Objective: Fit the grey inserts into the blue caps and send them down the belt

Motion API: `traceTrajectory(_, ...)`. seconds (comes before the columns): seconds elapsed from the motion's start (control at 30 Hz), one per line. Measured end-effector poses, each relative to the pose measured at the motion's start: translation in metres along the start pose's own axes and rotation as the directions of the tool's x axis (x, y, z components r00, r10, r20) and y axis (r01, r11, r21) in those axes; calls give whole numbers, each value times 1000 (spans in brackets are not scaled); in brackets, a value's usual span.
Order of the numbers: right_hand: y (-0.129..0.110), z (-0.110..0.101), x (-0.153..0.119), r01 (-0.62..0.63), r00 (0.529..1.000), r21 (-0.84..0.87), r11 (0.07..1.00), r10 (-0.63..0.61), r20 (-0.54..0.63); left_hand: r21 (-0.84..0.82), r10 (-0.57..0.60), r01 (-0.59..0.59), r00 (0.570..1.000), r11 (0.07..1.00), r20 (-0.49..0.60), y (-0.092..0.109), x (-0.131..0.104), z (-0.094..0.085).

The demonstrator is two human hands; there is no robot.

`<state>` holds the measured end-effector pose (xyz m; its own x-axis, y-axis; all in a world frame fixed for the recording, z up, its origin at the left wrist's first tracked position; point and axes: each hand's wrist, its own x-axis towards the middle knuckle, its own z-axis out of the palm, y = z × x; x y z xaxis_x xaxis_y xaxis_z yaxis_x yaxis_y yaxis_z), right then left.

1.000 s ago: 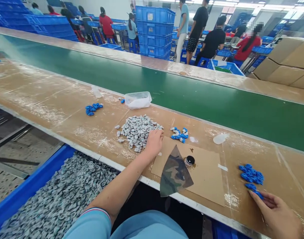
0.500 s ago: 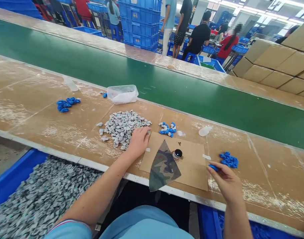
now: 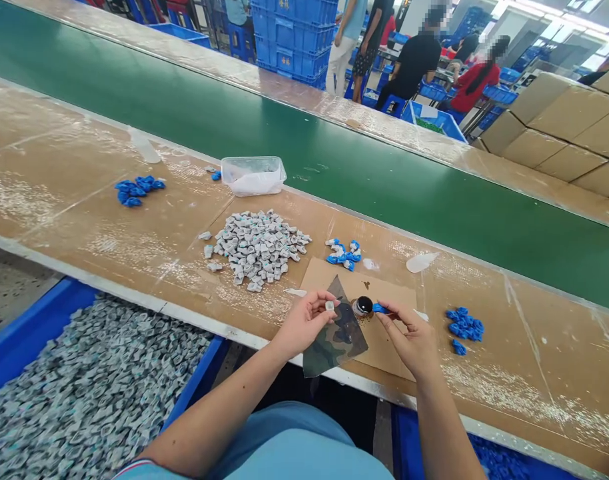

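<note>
My left hand (image 3: pixel 309 323) pinches a small whitish hollow piece (image 3: pixel 329 306) above a camouflage-patterned cloth (image 3: pixel 334 337). Between the fingertips of my right hand (image 3: pixel 407 333) is a small blue piece (image 3: pixel 381 308), held close beside a small jar with a black top (image 3: pixel 363 307). Cloth and jar are on a flat cardboard sheet (image 3: pixel 392 357). A heap of grey-white pieces (image 3: pixel 259 250) lies to the left of the sheet. Joined blue-and-white pieces (image 3: pixel 344 255) lie behind it, and loose blue pieces (image 3: pixel 465 325) lie to the right.
A clear plastic tub (image 3: pixel 253 177) stands near the green conveyor belt (image 3: pixel 224 113). Below the table edge are a bin of grey pieces (image 3: pixel 94 373) and a bin of blue ones (image 3: pixel 499 460). More blue pieces (image 3: pixel 134 190) lie at left. People and stacked blue crates (image 3: pixel 292 40) are beyond.
My left hand has left the grey-white heap with a piece and come over the cloth. My right hand has moved left to the jar with its blue piece.
</note>
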<state>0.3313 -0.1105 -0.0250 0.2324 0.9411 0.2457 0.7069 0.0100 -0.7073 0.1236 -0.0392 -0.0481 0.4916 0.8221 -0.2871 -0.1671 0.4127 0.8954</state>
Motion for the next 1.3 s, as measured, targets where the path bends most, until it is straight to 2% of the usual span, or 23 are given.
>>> traceTrajectory(0.17, -7, 0, 3, 34, 999, -48, 998, -33, 19, 38, 29, -29, 1000, 999, 5, -5, -1, 2)
traceTrajectory(0.37, -8, 1, 4, 9, 1000, -18, 1000, -9, 16, 47, 30, -30, 1000, 998, 7, -5, -3, 4)
traceTrajectory(0.5, -4, 3, 4, -113, 993, 126, 986, 116, -14, 8, -3, 2, 1000, 1000, 27, -5, -3, 5)
traceTrajectory(0.6, -3, 5, 5, -210, 977, 307, 928, 215, 19, -9, -5, 5, 1000, 1000, 19, -8, -3, 7)
traceTrajectory(0.73, -5, 5, 8, -255, 966, 419, 872, 250, 68, 20, 51, -50, 999, 999, -16, -8, -2, 10)
traceTrajectory(0.93, -12, 6, 2, -207, 978, 409, 889, 195, 71, -113, 1, 3, 999, 994, 34, -8, -1, 21)
traceTrajectory(1.03, -18, 8, -4, -166, 986, 339, 926, 147, 83, -158, 8, -1, 999, 987, 40, -9, 0, 25)
traceTrajectory(1.17, -26, 8, -7, -57, 994, 216, 975, 35, 101, -139, 39, -25, 995, 990, 95, -10, -2, 26)
traceTrajectory(1.3, -29, 5, -5, 12, 990, 233, 973, -43, 131, -46, 89, -83, 985, 995, 146, -7, -3, 22)
